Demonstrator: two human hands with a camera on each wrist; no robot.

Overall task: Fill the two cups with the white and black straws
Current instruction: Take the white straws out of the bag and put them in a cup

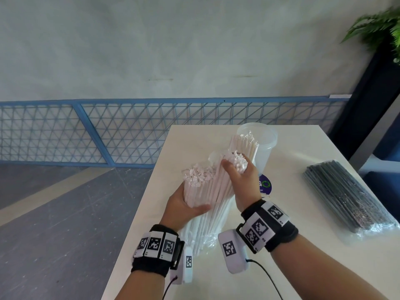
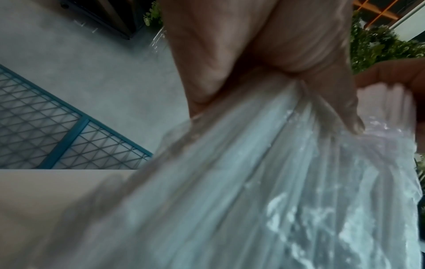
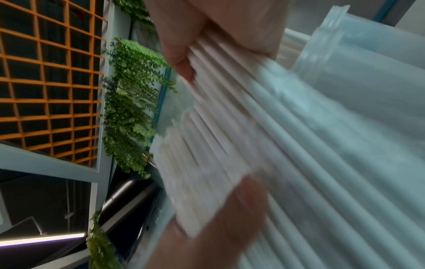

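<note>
A clear plastic pack of white straws [image 1: 203,198] stands tilted on the white table [image 1: 303,161]. My left hand [image 1: 184,207] grips the pack from the left side, thumb across its front. My right hand [image 1: 240,176] grips a bunch of white straws [image 1: 234,164] at the pack's open top. In the right wrist view the fingers [image 3: 179,60] and thumb [image 3: 230,209] curl round these straws [image 3: 207,145]. A clear cup [image 1: 262,146] behind holds several white straws [image 1: 244,144]. A sealed pack of black straws [image 1: 344,198] lies at the right.
A purple disc with a green logo [image 1: 265,185] lies on the table by the cup's base. Beyond the table's left edge the grey floor [image 1: 54,213] drops away. A blue wire fence [image 1: 108,131] runs behind, and a dark post and plant [image 1: 381,29] stand at the right.
</note>
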